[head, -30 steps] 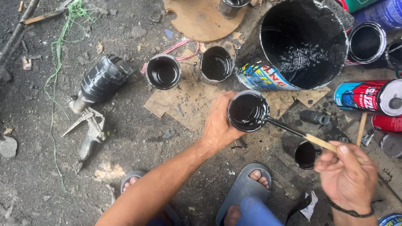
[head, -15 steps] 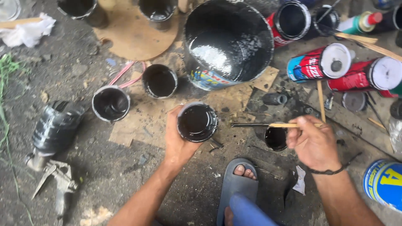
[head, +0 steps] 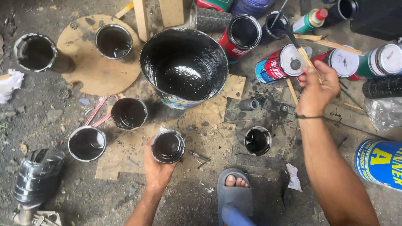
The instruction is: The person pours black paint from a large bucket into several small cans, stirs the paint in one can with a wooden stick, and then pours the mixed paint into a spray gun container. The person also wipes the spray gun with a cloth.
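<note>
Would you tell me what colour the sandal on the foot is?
The sandal is grey, seen best in the head view.

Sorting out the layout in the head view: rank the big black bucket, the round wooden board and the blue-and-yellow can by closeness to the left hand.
1. Big black bucket, up right of the left hand.
2. Round wooden board, upper left.
3. Blue-and-yellow can, far right.

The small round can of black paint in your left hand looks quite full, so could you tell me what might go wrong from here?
1. The left hand grips the small round can of black paint from one side only; tipped, it could spill onto the brown cardboard sheet.
2. The thin wooden stick in the raised right hand has a black, wet-looking end and might drip on the red and white cans beneath.
</note>
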